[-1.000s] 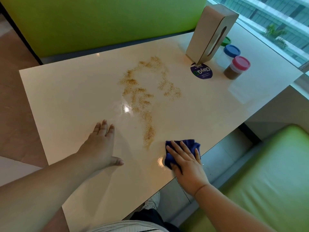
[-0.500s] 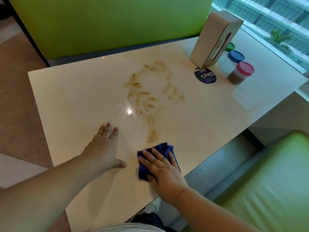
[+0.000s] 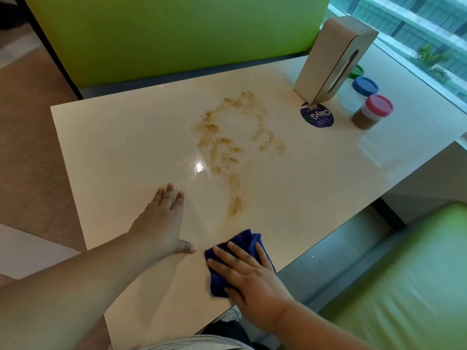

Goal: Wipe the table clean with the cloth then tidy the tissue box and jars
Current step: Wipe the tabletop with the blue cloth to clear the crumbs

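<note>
Pressing down with straight, spread fingers, the right hand [image 3: 252,276] lies flat on a crumpled dark blue cloth [image 3: 243,243] at the near edge of the cream table [image 3: 113,147]; the fingers are not curled round the cloth. The left hand [image 3: 159,226] rests just beside it, palm down and open on the bare tabletop, with its thumb pointing toward the cloth. A scatter of tan crumbs [image 3: 227,152] spreads across the middle of the table, and its nearest end lies close beyond the cloth. Toward the far right corner a tan tissue box [image 3: 328,61] stands on end, leaning, with a round dark blue sticker [image 3: 317,118] on the tabletop at its foot. Beside the box are a red-lidded jar [image 3: 371,112] with brown contents, a blue-lidded jar [image 3: 364,87] behind it, and a green lid [image 3: 356,71] partly hidden by the box.
</note>
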The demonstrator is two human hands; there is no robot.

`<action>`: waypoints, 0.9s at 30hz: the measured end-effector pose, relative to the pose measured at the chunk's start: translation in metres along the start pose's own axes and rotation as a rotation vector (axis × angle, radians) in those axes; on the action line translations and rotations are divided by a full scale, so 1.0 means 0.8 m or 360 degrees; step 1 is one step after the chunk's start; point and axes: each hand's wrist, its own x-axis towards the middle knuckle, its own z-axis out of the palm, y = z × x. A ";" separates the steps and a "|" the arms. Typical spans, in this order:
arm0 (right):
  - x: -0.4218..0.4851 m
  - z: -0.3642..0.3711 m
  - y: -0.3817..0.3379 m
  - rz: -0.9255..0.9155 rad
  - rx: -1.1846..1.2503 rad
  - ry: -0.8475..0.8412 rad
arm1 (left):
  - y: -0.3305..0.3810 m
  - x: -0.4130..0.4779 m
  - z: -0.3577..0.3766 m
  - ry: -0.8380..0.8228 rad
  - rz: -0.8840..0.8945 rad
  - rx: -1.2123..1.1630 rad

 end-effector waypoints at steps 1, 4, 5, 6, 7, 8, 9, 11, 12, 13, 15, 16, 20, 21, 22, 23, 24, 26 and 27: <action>0.006 -0.003 0.005 -0.0002 -0.0023 0.0024 | 0.000 0.000 0.000 0.0003 0.0000 -0.0002; 0.043 -0.027 0.023 0.0172 -0.0054 0.0218 | 0.001 -0.001 -0.001 0.0007 -0.0005 -0.0007; 0.056 -0.037 0.030 0.0276 -0.0052 0.0231 | 0.001 -0.001 -0.002 0.0005 -0.0004 -0.0011; 0.066 -0.044 0.036 0.0363 -0.0053 0.0227 | 0.001 -0.002 -0.002 0.0006 -0.0001 -0.0016; 0.071 -0.046 0.040 0.0419 -0.0052 0.0232 | 0.001 -0.003 -0.003 0.0008 0.0001 -0.0023; 0.072 -0.046 0.041 0.0455 -0.0043 0.0248 | 0.000 -0.003 -0.003 0.0010 0.0002 -0.0031; 0.069 -0.045 0.037 0.0479 -0.0021 0.0253 | 0.001 -0.003 -0.002 0.0008 0.0005 -0.0033; 0.056 -0.036 0.020 0.0402 -0.0014 0.0208 | 0.000 -0.002 -0.001 0.0010 0.0000 -0.0012; 0.049 -0.029 0.009 0.0308 -0.0033 0.0167 | 0.000 -0.001 -0.001 0.0016 -0.0004 -0.0004; 0.043 -0.022 -0.001 0.0219 -0.0050 0.0125 | 0.001 0.000 -0.001 0.0019 -0.0006 -0.0006; 0.041 -0.018 -0.002 0.0145 -0.0048 0.0093 | 0.001 0.001 -0.001 0.0024 -0.0004 -0.0017; 0.047 -0.022 0.005 0.0167 -0.0045 0.0119 | 0.001 0.001 -0.001 0.0024 -0.0002 -0.0014; 0.082 -0.053 0.042 0.0500 0.0000 0.0255 | -0.001 -0.001 -0.001 0.0016 0.0003 -0.0026; 0.087 -0.058 0.045 0.0577 -0.0003 0.0264 | -0.001 -0.001 -0.001 0.0016 0.0004 -0.0036; 0.089 -0.059 0.042 0.0613 -0.0008 0.0263 | 0.000 -0.002 -0.002 0.0017 0.0005 -0.0038; 0.088 -0.057 0.033 0.0600 -0.0010 0.0247 | 0.000 -0.002 -0.002 0.0021 0.0006 -0.0035; 0.084 -0.053 0.021 0.0539 -0.0008 0.0216 | 0.001 -0.002 -0.002 0.0029 0.0005 -0.0032; 0.073 -0.040 0.001 0.0381 0.0006 0.0165 | 0.001 -0.002 -0.003 0.0036 0.0012 -0.0028; 0.071 -0.036 -0.001 0.0331 0.0007 0.0158 | 0.001 -0.002 -0.003 0.0034 0.0015 -0.0029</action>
